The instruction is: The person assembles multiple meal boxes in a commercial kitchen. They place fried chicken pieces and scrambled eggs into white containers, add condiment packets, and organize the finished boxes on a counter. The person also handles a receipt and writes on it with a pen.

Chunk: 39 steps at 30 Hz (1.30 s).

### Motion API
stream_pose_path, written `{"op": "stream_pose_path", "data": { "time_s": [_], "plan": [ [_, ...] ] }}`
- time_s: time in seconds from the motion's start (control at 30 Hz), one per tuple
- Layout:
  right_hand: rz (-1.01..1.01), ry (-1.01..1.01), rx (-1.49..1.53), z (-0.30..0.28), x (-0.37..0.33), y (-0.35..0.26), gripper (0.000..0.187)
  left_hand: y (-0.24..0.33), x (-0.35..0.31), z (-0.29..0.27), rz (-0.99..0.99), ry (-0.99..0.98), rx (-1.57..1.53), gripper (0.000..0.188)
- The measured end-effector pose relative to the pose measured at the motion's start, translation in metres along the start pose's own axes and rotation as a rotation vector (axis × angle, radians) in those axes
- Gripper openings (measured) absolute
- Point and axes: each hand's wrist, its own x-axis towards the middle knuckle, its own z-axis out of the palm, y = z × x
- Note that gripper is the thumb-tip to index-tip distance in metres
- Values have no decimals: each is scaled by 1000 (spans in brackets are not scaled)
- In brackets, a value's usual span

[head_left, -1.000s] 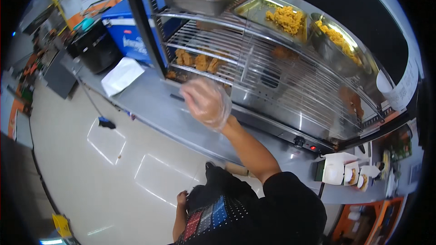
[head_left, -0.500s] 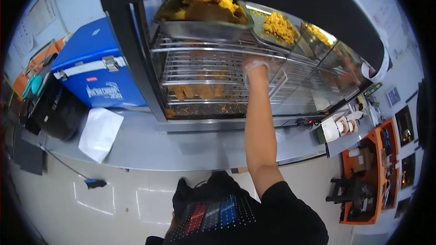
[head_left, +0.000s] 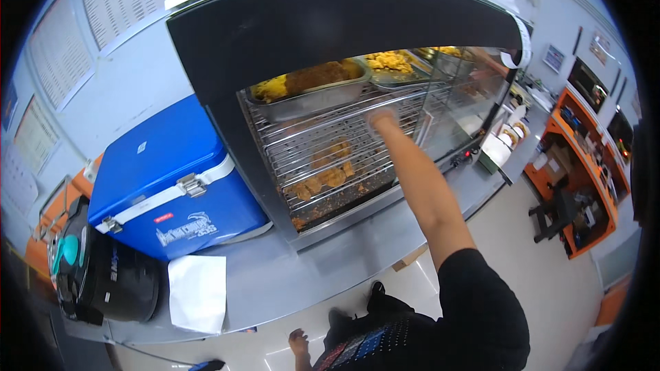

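My right arm stretches into a glass-fronted food warming cabinet. My right hand, in a clear plastic glove, is over the upper wire rack, below the trays. Its fingers are blurred, so I cannot make out what they hold, if anything. Lower down in the cabinet lie several browned, fried-looking pieces of food. Above the rack sit a metal tray of yellow and brown food and another tray with yellow crispy pieces. My left hand hangs low by my body, bare, with loosely bent fingers and nothing visible in it.
On the steel counter, left of the cabinet, stand a blue cooler box, a black round cooker and a white paper sheet. White open boxes lie beyond the cabinet. An orange shelf and black stool stand at right.
My view has tilted up and swung, so the cabinet sits lower and more of the wall shows. My right hand stays inside the cabinet. My left hand has come into clearer view.
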Motion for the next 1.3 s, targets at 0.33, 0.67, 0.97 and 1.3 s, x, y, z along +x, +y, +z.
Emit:
{"op": "stream_pose_path", "data": {
  "time_s": [0.33, 0.67, 0.97, 1.3],
  "plan": [
    [-393, 875, 1470, 103, -172, 9, 55, 325, -161, 163, 1016, -823, 572, 20],
    [-177, 635, 2367, 202, -253, 123, 69, 426, -274, 398, 1547, -387, 17, 12],
    [272, 368, 2998, 355, -329, 221, 42, 460, -236, 480, 1941, 497, 440, 24],
    [662, 489, 3054, 438, -316, 311, 35, 447, -238, 444, 1341, 970, 468, 27]
  ]
}}
